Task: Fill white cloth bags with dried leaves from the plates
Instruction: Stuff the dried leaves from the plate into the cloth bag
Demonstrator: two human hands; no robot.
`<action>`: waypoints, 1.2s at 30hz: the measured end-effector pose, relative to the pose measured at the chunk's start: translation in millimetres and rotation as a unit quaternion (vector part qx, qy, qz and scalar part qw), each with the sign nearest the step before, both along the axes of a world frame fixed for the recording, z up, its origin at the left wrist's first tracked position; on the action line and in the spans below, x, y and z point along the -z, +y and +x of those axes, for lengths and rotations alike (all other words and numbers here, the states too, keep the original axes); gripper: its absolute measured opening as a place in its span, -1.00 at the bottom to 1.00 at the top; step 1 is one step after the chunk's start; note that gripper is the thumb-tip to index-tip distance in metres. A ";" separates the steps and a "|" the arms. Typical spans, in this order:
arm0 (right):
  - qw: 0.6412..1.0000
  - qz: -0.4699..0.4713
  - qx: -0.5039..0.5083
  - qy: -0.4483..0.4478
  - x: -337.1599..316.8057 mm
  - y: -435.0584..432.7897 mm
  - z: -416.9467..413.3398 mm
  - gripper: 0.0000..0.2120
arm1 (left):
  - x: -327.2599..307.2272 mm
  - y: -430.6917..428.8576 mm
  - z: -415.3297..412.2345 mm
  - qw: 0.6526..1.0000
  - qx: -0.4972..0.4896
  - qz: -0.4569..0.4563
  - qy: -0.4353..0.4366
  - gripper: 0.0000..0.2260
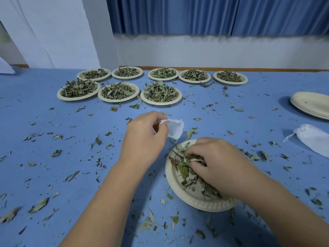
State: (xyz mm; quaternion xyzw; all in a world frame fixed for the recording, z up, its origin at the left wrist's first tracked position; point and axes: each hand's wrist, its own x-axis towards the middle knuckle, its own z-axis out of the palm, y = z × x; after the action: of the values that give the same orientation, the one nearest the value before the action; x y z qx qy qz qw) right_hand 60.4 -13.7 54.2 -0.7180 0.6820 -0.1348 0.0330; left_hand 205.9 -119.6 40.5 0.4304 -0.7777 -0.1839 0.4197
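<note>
My left hand (145,136) pinches the rim of a small white cloth bag (175,128), held just above the table beyond the near plate. My right hand (219,164) reaches into the near cream plate (194,202), fingers curled round a clump of dried leaves (185,168). The plate holds only a thin layer of leaves. Several full plates of dried leaves (160,94) stand in two rows at the back of the blue table.
A filled white drawstring bag (315,139) lies at the right edge. Behind it sits a stack of empty cream plates (311,104). Loose leaf bits are scattered all over the blue tablecloth (62,157). A wall and blue curtain stand behind the table.
</note>
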 end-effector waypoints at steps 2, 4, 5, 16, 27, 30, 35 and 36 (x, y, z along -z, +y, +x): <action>0.999 -0.002 0.003 -0.033 -4.1 1.1 -3.0 -0.77 | -0.4 0.6 -0.1 1.000 -0.001 0.000 0.002 -0.90; 0.998 -0.013 0.005 -0.060 -8.1 1.7 -6.5 -0.79 | -1.0 1.7 -0.2 1.000 -0.002 -0.007 0.002 -0.90; 0.997 -0.020 0.006 -0.071 -9.8 2.0 -8.0 -0.81 | -1.3 2.4 -0.3 1.000 0.000 -0.014 -0.001 -0.90; 0.995 -0.055 0.076 -0.046 -18.9 1.6 -12.3 -0.84 | -4.3 9.8 -3.3 0.995 0.013 -0.059 -0.074 -0.88; 0.992 -0.015 0.111 0.065 -27.1 -17.0 11.0 -0.85 | -4.0 22.1 -11.8 0.993 0.068 -0.053 -0.075 -0.90; 0.993 -0.041 0.108 0.037 -28.1 -20.0 12.0 -0.90 | -1.7 19.9 -12.2 0.996 0.070 -0.027 -0.054 -0.90; 0.989 -0.115 0.096 -0.009 -23.0 -19.0 12.9 -0.87 | -0.4 19.3 -14.5 0.997 0.069 0.017 0.006 -0.90; 0.989 -0.118 0.094 -0.005 -21.0 -20.4 12.5 -0.86 | -0.2 19.9 -15.4 0.997 0.072 0.026 0.020 -0.90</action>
State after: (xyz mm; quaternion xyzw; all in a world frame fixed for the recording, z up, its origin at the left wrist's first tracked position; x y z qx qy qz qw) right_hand 72.8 -34.1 75.2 -0.6489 0.7257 -0.2203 -0.0615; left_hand 190.5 -99.6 40.7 0.3802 -0.7929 -0.2424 0.4099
